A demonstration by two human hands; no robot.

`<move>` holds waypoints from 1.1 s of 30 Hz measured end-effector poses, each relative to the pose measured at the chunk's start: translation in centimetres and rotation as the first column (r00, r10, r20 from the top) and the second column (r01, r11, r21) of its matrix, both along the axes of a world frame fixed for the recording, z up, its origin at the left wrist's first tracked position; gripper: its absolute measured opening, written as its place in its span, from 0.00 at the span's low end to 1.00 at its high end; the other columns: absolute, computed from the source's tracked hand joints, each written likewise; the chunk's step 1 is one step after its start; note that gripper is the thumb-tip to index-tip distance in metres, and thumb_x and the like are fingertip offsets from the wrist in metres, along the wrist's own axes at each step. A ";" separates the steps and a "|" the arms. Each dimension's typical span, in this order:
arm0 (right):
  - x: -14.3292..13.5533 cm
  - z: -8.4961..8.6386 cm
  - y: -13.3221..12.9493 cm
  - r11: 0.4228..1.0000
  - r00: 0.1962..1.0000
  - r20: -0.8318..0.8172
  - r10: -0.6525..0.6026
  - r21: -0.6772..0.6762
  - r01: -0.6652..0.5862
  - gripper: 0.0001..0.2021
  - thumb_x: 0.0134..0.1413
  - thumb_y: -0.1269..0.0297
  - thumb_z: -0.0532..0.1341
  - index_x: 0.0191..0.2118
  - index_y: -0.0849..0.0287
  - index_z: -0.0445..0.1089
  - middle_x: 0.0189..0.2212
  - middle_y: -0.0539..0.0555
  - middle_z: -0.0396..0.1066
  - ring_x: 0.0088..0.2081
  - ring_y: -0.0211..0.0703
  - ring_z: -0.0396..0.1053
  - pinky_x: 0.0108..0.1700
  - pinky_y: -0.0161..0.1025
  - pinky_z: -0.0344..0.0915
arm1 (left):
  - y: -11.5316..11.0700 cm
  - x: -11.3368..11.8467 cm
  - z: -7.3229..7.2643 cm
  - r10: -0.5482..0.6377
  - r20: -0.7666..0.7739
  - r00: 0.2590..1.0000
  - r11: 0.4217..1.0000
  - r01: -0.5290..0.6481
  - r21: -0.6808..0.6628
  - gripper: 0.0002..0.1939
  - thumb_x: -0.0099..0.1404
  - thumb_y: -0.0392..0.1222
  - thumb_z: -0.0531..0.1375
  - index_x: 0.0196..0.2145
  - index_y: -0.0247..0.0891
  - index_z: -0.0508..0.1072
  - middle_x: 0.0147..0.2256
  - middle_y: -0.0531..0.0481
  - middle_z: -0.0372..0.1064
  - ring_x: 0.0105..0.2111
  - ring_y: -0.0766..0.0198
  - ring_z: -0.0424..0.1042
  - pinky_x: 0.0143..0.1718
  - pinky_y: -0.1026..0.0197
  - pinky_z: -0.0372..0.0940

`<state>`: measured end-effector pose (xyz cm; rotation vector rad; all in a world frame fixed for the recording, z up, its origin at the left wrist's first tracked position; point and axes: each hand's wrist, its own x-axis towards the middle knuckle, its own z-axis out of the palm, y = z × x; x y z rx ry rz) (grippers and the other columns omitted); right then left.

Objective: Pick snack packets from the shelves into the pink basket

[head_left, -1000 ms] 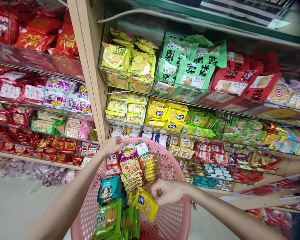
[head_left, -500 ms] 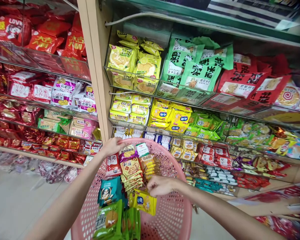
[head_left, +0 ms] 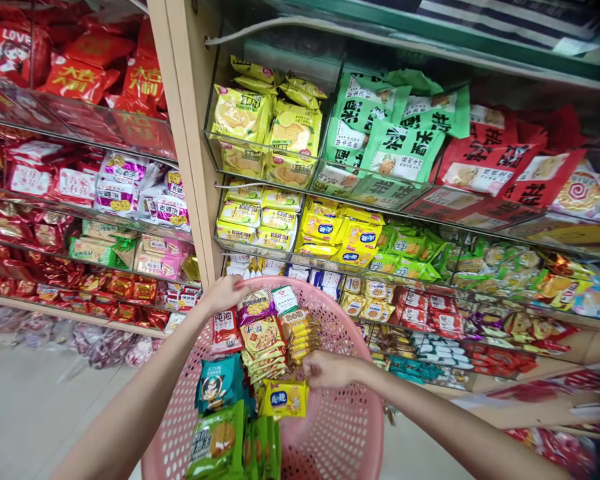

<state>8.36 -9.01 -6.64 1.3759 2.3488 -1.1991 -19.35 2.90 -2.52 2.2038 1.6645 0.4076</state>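
My left hand is closed on the far rim of a pink perforated plastic basket. Inside the basket, my right hand has its fingers curled together at the upper right corner of a yellow biscuit packet. That packet lies nearly level, its printed face toward me. Around it in the basket are a teal packet, green packets, a stack of cream-and-red packets, brown-and-yellow packets, a red-and-white packet and a purple packet. My right fingertips are partly hidden.
Shelves with clear-fronted bins rise just beyond the basket. They hold yellow packets, green packets and red packets. A wooden upright divides them from the left shelves. Tiled floor shows at lower left.
The yellow biscuit packet has turned more level and shifted slightly left and up in the basket. My right hand has moved a little right. My left hand stays on the rim.
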 end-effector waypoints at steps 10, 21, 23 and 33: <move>-1.6 -0.8 -1.8 0.958 0.973 0.160 -0.168 0.260 0.123 0.06 0.43 0.73 0.57 0.27 0.63 0.71 0.24 0.52 0.71 0.26 0.36 0.65 0.25 0.30 0.51 | 0.5 0.4 -0.5 0.005 -0.010 1.000 1.000 -0.005 -0.007 0.24 0.56 0.65 0.47 0.27 0.40 0.65 0.27 0.47 0.69 0.29 0.56 0.69 0.27 0.63 0.53; -4.9 2.1 -5.6 0.777 0.857 0.499 0.133 0.485 -0.403 0.31 0.48 0.42 0.57 0.46 0.68 0.65 0.25 0.61 0.74 0.28 0.51 0.73 0.27 0.39 0.60 | 0.2 0.0 -0.6 0.003 -0.015 1.000 1.000 -0.003 -0.002 0.28 0.56 0.68 0.46 0.29 0.39 0.68 0.30 0.45 0.71 0.31 0.56 0.70 0.28 0.63 0.55; -5.3 1.3 -5.8 0.737 0.822 0.542 0.173 0.482 -0.473 0.36 0.42 0.40 0.61 0.47 0.69 0.63 0.24 0.60 0.73 0.27 0.50 0.72 0.26 0.39 0.60 | 0.2 0.1 -0.5 0.004 -0.019 1.000 1.000 -0.004 0.000 0.28 0.56 0.68 0.46 0.29 0.39 0.68 0.30 0.45 0.71 0.32 0.55 0.70 0.28 0.63 0.55; -6.2 0.6 -5.3 0.675 0.810 0.548 0.211 0.517 -0.526 0.16 0.47 0.62 0.61 0.42 0.65 0.63 0.21 0.56 0.72 0.24 0.45 0.72 0.20 0.36 0.53 | -0.2 0.0 0.0 0.011 0.004 1.000 1.000 -0.011 -0.001 0.27 0.56 0.66 0.47 0.31 0.39 0.70 0.31 0.44 0.72 0.33 0.55 0.71 0.28 0.62 0.56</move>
